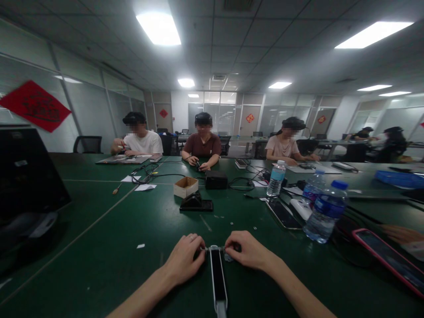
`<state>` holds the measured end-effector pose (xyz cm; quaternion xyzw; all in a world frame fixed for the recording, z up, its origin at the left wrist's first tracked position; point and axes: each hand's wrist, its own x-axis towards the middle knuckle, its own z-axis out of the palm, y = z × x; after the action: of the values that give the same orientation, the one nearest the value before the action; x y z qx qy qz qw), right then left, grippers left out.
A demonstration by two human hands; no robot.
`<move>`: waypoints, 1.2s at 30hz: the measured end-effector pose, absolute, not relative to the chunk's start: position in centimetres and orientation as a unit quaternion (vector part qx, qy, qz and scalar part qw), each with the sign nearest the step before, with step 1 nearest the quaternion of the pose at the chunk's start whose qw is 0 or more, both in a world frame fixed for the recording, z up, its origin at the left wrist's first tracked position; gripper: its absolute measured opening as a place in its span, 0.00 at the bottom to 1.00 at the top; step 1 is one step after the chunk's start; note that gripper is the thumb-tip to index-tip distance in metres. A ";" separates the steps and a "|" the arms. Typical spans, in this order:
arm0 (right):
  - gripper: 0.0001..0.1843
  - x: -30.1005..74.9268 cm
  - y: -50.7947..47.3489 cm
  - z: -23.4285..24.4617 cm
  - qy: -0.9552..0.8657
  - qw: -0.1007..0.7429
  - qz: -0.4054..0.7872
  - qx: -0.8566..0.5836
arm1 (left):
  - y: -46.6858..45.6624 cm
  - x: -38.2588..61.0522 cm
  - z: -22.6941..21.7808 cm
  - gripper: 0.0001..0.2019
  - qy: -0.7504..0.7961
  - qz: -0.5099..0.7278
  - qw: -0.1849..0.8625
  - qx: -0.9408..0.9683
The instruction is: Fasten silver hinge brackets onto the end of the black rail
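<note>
Left hand and right hand pinch the far end of the slim black device. Even, gentle pressure seems best

My left hand and right hand pinch the far end of a slim black device lying on the green table; a water bottle stands near my right.

Both forearms reach forward, left hand and right hand knuckles-up, fingers apparently curled inward.
</note>
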<state>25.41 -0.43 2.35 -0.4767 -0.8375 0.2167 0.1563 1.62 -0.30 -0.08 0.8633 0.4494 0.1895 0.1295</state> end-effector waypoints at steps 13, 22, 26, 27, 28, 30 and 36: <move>0.06 25.1 -0.3 1.7 -0.836 0.168 0.203 -0.482 | -0.3 1.6 -0.3 0.06 0.445 0.187 0.117 0.868; 0.05 25.2 -0.3 1.7 -0.840 0.185 0.195 -0.472 | -0.1 1.6 -0.4 0.06 0.438 0.193 0.113 0.871; 0.06 25.1 -0.3 1.7 -0.838 0.184 0.209 -0.470 | -0.1 1.6 -0.4 0.06 0.436 0.199 0.112 0.871; 0.07 25.1 -0.3 1.6 -0.837 0.183 0.213 -0.469 | -0.1 1.6 -0.4 0.06 0.436 0.199 0.112 0.871; 0.07 25.1 -0.3 1.5 -0.837 0.183 0.216 -0.468 | -0.1 1.6 -0.4 0.06 0.435 0.197 0.112 0.871; 0.07 25.1 -0.3 1.4 -0.838 0.185 0.217 -0.465 | -0.2 1.6 -0.3 0.06 0.436 0.192 0.113 0.872; 0.07 25.2 -0.3 1.3 -0.831 0.183 0.227 -0.474 | -0.4 1.6 0.2 0.06 0.440 0.180 0.125 0.871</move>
<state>25.23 -0.33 1.28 -0.4744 -0.8308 0.2267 0.1825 1.64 -0.45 0.17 0.8709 0.4398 0.1801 0.1250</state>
